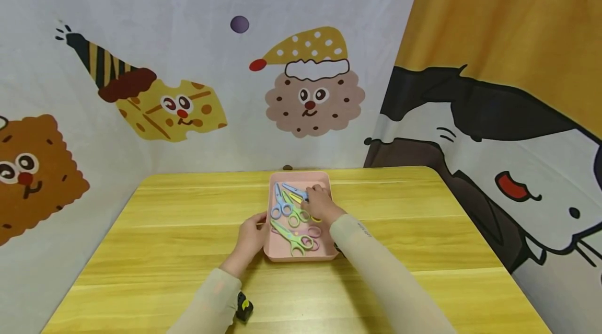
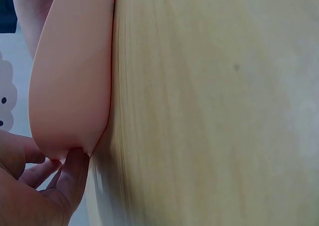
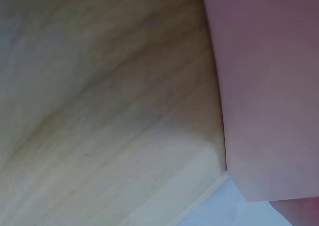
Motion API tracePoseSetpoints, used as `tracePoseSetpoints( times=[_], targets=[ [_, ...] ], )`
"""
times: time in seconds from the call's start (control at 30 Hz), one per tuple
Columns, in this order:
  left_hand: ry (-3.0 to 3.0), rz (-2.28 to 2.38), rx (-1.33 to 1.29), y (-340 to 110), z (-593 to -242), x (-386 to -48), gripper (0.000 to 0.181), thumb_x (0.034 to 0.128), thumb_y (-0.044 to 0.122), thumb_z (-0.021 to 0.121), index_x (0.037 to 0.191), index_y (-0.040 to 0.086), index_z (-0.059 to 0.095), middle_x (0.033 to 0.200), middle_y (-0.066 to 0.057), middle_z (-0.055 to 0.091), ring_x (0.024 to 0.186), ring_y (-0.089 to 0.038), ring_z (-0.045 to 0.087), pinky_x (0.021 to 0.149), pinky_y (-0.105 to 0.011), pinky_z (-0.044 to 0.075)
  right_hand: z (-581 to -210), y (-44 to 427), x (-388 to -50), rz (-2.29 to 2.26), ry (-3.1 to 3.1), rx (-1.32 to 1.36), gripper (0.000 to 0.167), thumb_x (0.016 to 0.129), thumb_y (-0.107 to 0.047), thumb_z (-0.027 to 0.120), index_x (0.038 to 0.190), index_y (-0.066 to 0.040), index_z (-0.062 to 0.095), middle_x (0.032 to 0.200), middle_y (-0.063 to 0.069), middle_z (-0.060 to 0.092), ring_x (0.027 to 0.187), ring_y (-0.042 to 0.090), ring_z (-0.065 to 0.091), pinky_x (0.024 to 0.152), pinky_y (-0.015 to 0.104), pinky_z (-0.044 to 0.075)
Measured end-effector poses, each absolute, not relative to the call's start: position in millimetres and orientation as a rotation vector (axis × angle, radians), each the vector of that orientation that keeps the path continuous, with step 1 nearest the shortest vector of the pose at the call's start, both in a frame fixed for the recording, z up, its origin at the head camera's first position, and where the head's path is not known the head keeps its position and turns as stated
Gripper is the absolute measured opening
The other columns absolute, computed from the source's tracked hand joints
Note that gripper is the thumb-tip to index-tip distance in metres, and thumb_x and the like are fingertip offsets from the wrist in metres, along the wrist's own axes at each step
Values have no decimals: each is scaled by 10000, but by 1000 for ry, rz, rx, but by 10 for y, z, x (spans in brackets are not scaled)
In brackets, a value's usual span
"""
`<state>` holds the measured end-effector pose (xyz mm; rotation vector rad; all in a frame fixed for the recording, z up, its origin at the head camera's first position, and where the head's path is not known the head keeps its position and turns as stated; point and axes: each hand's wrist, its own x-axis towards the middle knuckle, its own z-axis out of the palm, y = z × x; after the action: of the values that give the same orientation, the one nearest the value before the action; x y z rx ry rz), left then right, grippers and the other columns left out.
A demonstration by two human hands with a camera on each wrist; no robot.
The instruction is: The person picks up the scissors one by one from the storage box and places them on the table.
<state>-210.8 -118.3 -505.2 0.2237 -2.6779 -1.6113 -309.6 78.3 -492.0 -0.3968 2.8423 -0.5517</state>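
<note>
A pink tray holding several pairs of children's scissors is at the table's far edge. My left hand grips its left side; in the left wrist view, the thumb and fingers of the left hand pinch the end of the tray. Inside the tray's upper right, my right hand has bent fingers over the handles of blue scissors, with yellow scissors beside them. Whether it grips a pair is hidden. The right wrist view shows the tray but no right-hand fingers.
Blue scissors and green scissors lie at the tray's left and middle. Nearer the front, green scissors cross pink-handled scissors. A wood-grain table surrounds the tray, with a printed curtain behind.
</note>
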Motion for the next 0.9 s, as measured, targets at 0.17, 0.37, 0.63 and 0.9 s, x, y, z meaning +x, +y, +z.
tracePoseSetpoints(
  times=[0.17, 0.37, 0.63, 0.9],
  targets=[
    [-2675, -1618, 230, -1182, -5037, -2098, 353, 935, 91, 547, 1271, -14, 572, 1141, -188, 640, 990, -276, 624, 786, -338, 568, -4937, 793, -3106, -536, 2865, -423, 550, 943, -278, 558, 1402, -12, 411, 1391, 192, 391, 1250, 325, 379, 1059, 436, 386],
    [-2675, -1605, 229, -1180, -5033, -2096, 349, 932, 92, 552, 1263, -14, 579, 1137, -195, 646, 986, -278, 631, 785, -339, 569, -4935, 790, -3128, -515, 2905, -415, 554, 903, -299, 635, 1356, -20, 480, 1320, 187, 440, 1183, 324, 404, 1011, 427, 416],
    [-2678, -1610, 226, -1178, -5039, -2108, 348, 935, 89, 548, 1266, -13, 577, 1142, -193, 643, 993, -275, 627, 786, -334, 568, -4917, 786, -3114, -529, 2941, -416, 508, 880, -264, 672, 1302, -19, 532, 1287, 178, 469, 1188, 319, 415, 1014, 434, 418],
    [-2671, -1594, 211, -1182, -5054, -2115, 348, 924, 79, 554, 1256, -21, 582, 1116, -189, 655, 978, -271, 635, 772, -326, 571, -4893, 806, -3095, -599, 2967, -435, 474, 861, -228, 692, 1256, -6, 553, 1250, 187, 482, 1157, 304, 425, 1001, 426, 422]
  ],
)
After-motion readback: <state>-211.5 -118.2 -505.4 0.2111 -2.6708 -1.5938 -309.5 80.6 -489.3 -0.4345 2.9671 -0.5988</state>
